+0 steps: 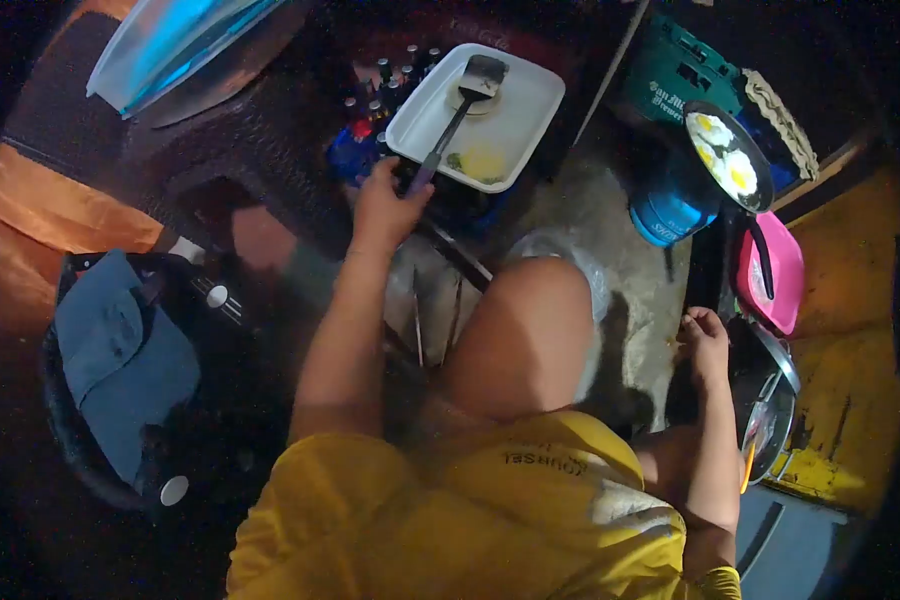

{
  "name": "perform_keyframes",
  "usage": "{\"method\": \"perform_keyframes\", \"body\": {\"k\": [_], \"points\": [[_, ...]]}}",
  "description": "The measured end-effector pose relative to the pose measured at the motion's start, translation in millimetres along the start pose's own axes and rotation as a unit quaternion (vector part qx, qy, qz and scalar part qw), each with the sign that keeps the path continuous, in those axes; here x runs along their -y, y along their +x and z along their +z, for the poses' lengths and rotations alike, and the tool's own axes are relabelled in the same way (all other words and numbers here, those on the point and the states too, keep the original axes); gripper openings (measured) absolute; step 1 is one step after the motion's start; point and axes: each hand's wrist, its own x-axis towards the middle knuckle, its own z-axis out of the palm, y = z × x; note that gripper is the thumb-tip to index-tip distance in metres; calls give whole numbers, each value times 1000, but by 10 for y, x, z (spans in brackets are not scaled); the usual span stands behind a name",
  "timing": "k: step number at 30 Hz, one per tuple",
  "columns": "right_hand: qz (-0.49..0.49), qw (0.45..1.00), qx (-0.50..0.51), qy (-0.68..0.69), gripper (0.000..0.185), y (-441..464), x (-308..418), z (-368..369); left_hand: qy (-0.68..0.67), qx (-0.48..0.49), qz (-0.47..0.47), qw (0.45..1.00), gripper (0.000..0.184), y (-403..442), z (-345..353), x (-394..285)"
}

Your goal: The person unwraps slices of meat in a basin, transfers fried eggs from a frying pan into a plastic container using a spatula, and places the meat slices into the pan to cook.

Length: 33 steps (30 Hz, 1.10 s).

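Observation:
My left hand [383, 207] is at the handle end of a spatula [452, 133], thumb and fingers on either side of the grip. The spatula's dark blade rests in a white tray [540, 100], over a small round pale item. A yellowish smear with green bits lies in the tray's near part. My right hand [708, 345] hangs low on the right with its fingers curled together; whatever they hold, if anything, is hidden. Farther up on the right, a frying pan [765, 165] holds fried eggs [735, 172], its black handle pointing down towards my right hand.
A blue gas canister [673, 215] stands below the pan. A green crate [675, 75] is behind it. A pink basin [778, 270] and a metal pot [778, 400] are at the right. Several bottles [390, 85] stand beside the tray. A cap [120, 350] lies at left.

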Motion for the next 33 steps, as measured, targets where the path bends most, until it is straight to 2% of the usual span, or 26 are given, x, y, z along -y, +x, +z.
{"method": "perform_keyframes", "body": {"k": [1, 2, 4, 5, 7, 8, 10, 12, 14, 15, 16, 18, 19, 20, 22, 24, 27, 28, 31, 33], "points": [[4, 1000, -15, -5, 12, 3, 35, 6, 17, -50, 21, 998, 62, 34, -6, -35], [1, 1000, -18, -4, 12, 2, 29, -3, 15, -52, 24, 998, 62, 30, -20, -56], [7, 1000, -1, 16, 12, 15, -5, -20, 102, -153, 93, 978, 48, 36, -41, -136], [-16, 1000, 11, 18, 12, 58, -87, -50, 99, -155, 99, 978, 48, 52, -29, -201], [-18, 1000, 5, 24, 11, 41, -98, -36, 116, -146, 159, 970, 31, 92, 28, -413], [-17, 999, 2, 27, 11, 35, -96, -34, 112, -150, 165, 968, 31, 126, 90, -532], [-17, 1000, -15, 19, 10, -17, 9, 18, 156, -17, 194, 969, 18, 224, 222, -790], [26, 999, -20, 20, 10, -48, 114, 39, 143, 6, 252, 957, 14, 484, 570, -755], [3, 1000, -26, 11, 9, -97, 205, 58, 225, 84, 311, 919, 14, 736, 911, -791], [-3, 1000, -22, 19, 9, -88, 216, 59, 256, 143, 294, 910, 17, 680, 803, -1030], [-8, 999, -17, 27, 9, -102, 241, 63, 252, 137, 307, 907, 17, 729, 880, -1072], [-32, 999, -3, 14, 9, -119, 258, 40, 362, 221, 325, 845, 22, 877, 1045, -1106], [-28, 1000, -9, 3, 10, -146, 307, 51, 361, 243, 259, 862, 30, 916, 1120, -1170], [-21, 1000, -13, -7, 12, -175, 338, 51, 361, 241, 270, 859, 30, 977, 1202, -1205], [-56, 998, -16, -18, 14, -118, 225, -9, 317, 300, 220, 872, 35, 1096, 1354, -1177], [-87, 991, -21, -95, 16, -128, 249, -19, 317, 296, 225, 872, 38, 1105, 1339, -1204], [-87, 992, -18, -91, 17, -116, 243, -56, 407, 314, 271, 814, 30, 987, 1033, -1473], [-90, 991, -13, -94, 17, -112, 262, -65, 410, 315, 270, 812, 30, 1030, 1068, -1427], [-84, 993, 1, -88, 16, -105, 305, -78, 404, 291, 295, 816, 24, 1155, 1065, -1331], [-77, 994, 4, -79, 16, -102, 359, -66, 311, 248, 321, 859, 22, 1200, 1000, -1324]]}}
